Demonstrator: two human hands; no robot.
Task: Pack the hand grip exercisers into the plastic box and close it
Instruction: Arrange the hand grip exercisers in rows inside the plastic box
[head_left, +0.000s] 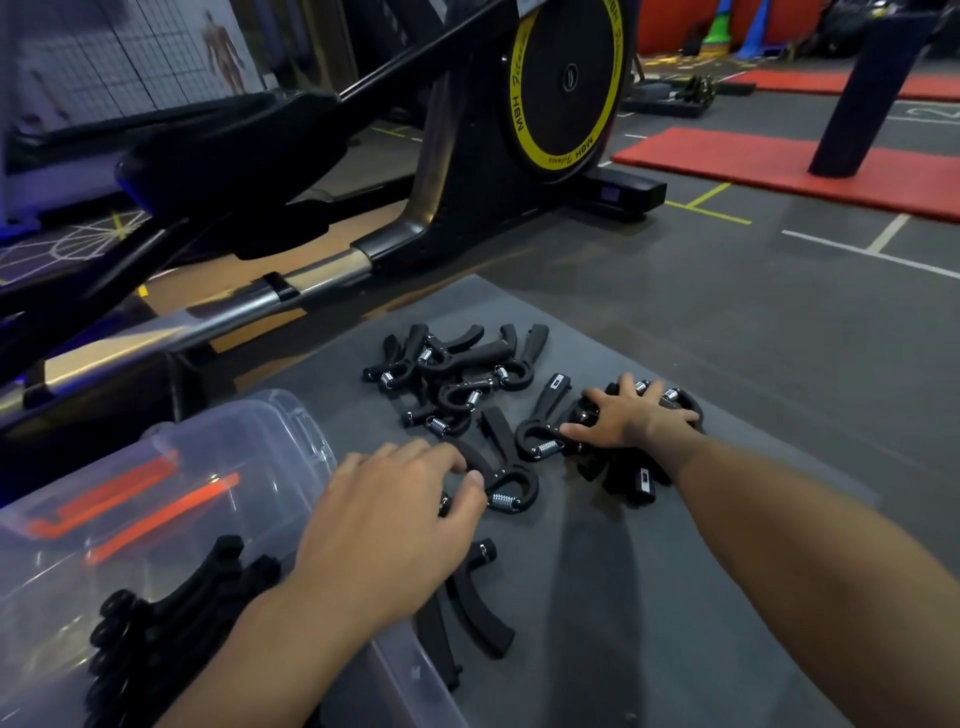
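Black exercisers (452, 374) strewn on the grey mat (597, 649) beside the plastic box (234, 441) (some already inside) | left grip (395, 525) pinches the nearest exerciser (511, 486) | right grip (631, 415) lies flat-fingered on a pile (628, 478) | we judge them light, stiff, tangle-prone; lift by the handles

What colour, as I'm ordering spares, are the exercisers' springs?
Silver: see the spring on the exerciser at the left hand, head view.

Those hand grip exercisers (470, 382) look like matte black plastic with shiny metal coil springs. The plastic box (249, 457) is clear and glossy, and the grey mat (727, 597) under everything looks dull, slightly grainy.
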